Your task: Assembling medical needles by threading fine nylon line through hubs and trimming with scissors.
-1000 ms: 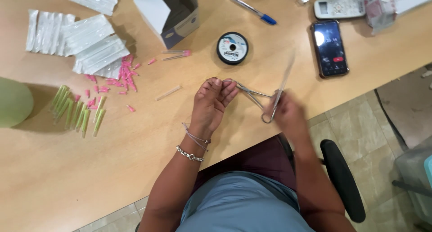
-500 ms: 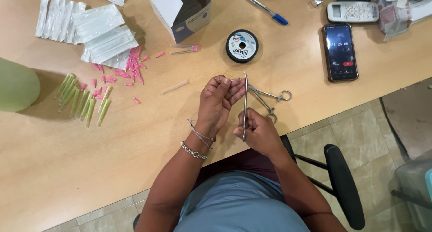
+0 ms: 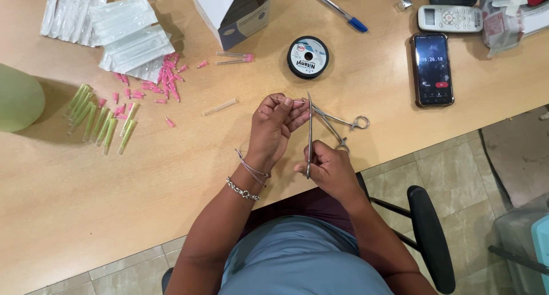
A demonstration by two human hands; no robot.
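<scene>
Standing open-topped beyond left hand (image 3: 274, 129), cardboard box (image 3: 231, 12), contents hidden

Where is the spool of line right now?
In the head view, the round black spool lies flat on the wooden table, just above the left hand, between the open cardboard box and the phone.

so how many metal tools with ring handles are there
2 that I can see: slim forceps upright in the right hand, tip by the left hand, and scissor-handled forceps lying on the table just right of them. None seem hidden.
</scene>
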